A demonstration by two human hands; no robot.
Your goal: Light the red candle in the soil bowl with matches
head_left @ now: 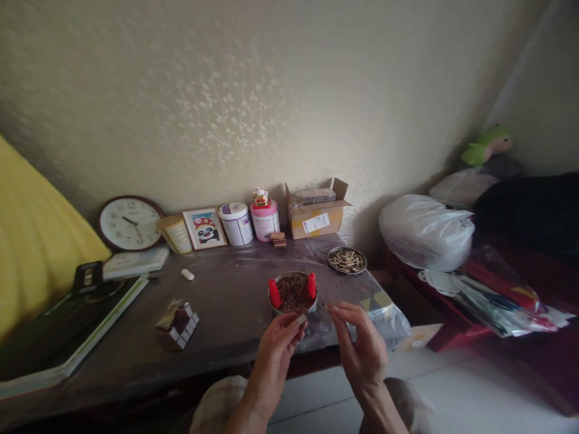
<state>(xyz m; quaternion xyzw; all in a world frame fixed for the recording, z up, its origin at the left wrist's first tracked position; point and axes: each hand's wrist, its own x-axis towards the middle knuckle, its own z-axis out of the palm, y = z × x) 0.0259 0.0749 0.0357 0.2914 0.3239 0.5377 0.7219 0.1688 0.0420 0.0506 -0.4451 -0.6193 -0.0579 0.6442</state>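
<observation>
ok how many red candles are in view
2: the left red candle is at the left side of the bowl, the right red candle at its right side.

we see a pale wall (362, 90) filling the upper part of the view, patterned with lighter leafy sprigs (221, 114). soft light brightens its middle, while the outer edges and the area to our right fall into shade. against it stands a table (221, 289) with a dark, greyish-brown top, and at its right end we notice shiny, wrinkled clear plastic (395, 322) over the edge. below us lie large pale floor tiles (312, 413) with dark joints. yellow cloth (40, 199) slopes down on our left. to our right is something low and dark red (446, 345); we cannot tell whether it is furniture.
</observation>
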